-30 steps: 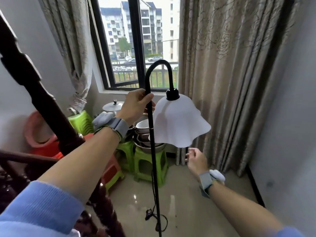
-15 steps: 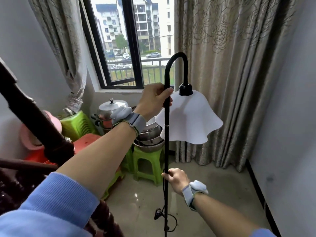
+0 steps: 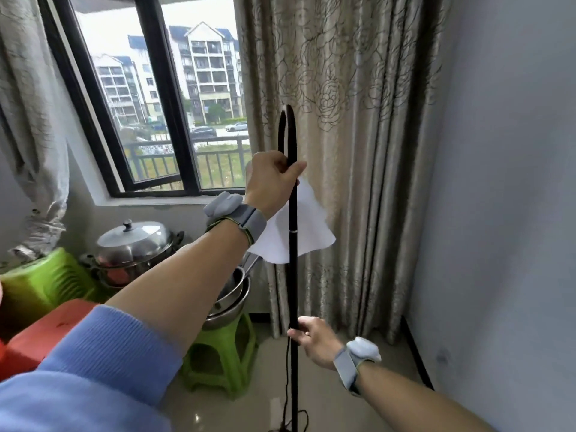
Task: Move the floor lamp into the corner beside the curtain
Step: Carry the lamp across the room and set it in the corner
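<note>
The floor lamp (image 3: 293, 275) is a thin black pole with a hooked top and a white wavy shade (image 3: 307, 232), standing upright in front of the beige flowered curtain (image 3: 352, 135). My left hand (image 3: 271, 182) grips the pole high up, just under the hook. Lower down, at about stool height, my right hand (image 3: 314, 339) is closed around the pole. The shade hangs behind the pole, partly hidden by my left wrist. The lamp's base is out of frame; its black cord (image 3: 285, 385) dangles along the pole.
A grey wall (image 3: 505, 213) meets the curtain at the right, forming the corner. At the left stand green stools (image 3: 218, 357), stacked steel bowls (image 3: 232, 299), a lidded pot (image 3: 134, 244) and a red stool (image 3: 46, 332). Glossy tiled floor (image 3: 330, 397) lies below.
The lamp has shifted right toward the curtain and turned, so the shade now hangs behind the pole. My right hand went from free to gripping the lower pole.
</note>
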Demonstrator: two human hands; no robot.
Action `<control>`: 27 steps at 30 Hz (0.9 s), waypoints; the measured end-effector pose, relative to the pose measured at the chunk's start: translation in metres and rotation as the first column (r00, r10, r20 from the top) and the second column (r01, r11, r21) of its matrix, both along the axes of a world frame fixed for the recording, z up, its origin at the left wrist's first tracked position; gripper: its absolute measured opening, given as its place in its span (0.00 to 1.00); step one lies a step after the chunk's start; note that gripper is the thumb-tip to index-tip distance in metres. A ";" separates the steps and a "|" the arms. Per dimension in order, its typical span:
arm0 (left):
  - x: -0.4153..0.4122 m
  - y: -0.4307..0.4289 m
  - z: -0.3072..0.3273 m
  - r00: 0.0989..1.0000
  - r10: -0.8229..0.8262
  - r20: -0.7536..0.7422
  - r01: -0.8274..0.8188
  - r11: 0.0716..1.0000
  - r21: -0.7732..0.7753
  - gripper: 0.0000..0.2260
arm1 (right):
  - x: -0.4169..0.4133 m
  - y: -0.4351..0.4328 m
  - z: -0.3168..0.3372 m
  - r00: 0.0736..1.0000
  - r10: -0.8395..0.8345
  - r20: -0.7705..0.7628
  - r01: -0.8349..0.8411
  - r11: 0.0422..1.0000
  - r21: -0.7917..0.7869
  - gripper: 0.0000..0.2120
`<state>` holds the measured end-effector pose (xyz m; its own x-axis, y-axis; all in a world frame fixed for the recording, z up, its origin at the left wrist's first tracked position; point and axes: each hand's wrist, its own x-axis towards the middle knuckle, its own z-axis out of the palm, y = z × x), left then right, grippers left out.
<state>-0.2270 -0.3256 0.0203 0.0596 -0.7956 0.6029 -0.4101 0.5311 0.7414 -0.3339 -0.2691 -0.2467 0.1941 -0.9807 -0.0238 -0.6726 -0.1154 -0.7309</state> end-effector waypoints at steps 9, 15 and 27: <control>-0.111 -0.099 0.019 0.985 0.167 -0.030 -0.170 0.975 -0.143 0.16 | -0.112 -0.098 0.026 0.967 -0.216 -0.139 0.185 0.961 -0.204 0.27; -0.175 -0.171 0.024 0.991 0.131 -0.040 -0.135 0.983 -0.126 0.17 | -0.178 -0.182 0.040 0.929 -0.309 -0.205 0.257 0.934 -0.247 0.20; -0.294 -0.378 0.003 0.944 -0.319 -0.083 0.316 0.947 -0.052 0.14 | -0.297 -0.375 0.029 0.844 -0.500 -0.197 0.490 0.866 -0.099 0.21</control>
